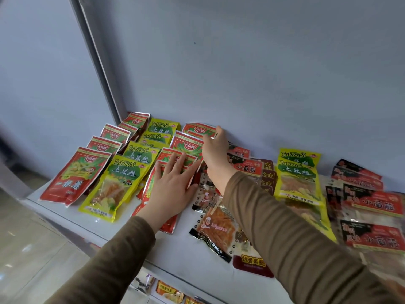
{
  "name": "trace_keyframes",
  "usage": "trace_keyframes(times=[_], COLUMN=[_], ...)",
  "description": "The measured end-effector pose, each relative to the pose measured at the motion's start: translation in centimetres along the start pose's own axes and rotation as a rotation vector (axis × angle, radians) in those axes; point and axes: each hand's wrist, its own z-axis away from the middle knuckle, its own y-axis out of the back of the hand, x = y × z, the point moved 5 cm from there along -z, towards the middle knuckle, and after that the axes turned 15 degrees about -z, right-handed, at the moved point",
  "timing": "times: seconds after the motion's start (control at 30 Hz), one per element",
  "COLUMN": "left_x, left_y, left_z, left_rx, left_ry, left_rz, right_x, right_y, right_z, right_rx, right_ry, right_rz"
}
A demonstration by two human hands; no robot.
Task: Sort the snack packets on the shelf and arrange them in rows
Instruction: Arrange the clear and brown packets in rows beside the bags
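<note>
Snack packets lie on a white shelf (182, 249). At the left run a row of red packets (74, 174) and a row of yellow-green packets (114, 185). A third row of red packets (186, 145) runs back toward the wall. My left hand (173, 185) lies flat, fingers straight, pressing the front red packets of that row. My right hand (213, 148) reaches to the back and touches the rearmost red packet (197, 129) at its right edge; its fingertips are partly hidden.
To the right lie mixed packets: clear ones with a chef picture (217, 227), yellow-green ones (297, 178), black-and-red ones (372, 202) and a dark red one (252, 264). A grey back wall (263, 73) and upright post (98, 62) bound the shelf. Lower shelf goods (168, 291) show below.
</note>
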Motion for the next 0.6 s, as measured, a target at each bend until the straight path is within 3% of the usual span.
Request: trace_keyframes(times=[0.13,0.2,0.33,0.43,0.6], left_x=[0.1,0.1,-0.4,-1.6,-2.3], left_y=[-0.1,-0.1,0.4,0.8,-0.7], left_z=[0.1,0.0,0.1,0.7,1.5], left_rx=[-0.010,-0.028,-0.018,0.059,-0.066], left_ry=[-0.015,-0.029,-0.037,0.072,0.129], left_rz=[-0.006,0.006,0.036,0.106,0.093], right_x=[0.9,1.0,1.2,1.7,2.3], right_y=[-1.1,-1.8,-1.2,0.0,-0.9], right_z=[1.0,1.2,0.3,-0.3,0.2], right_rx=[-0.109,-0.163,-0.125,-0.077,-0.124], right_ry=[-0.079,-0.025,-0.032,-0.092,-0.102], right_rz=[-0.064,-0.019,-0.084,-0.193,-0.181])
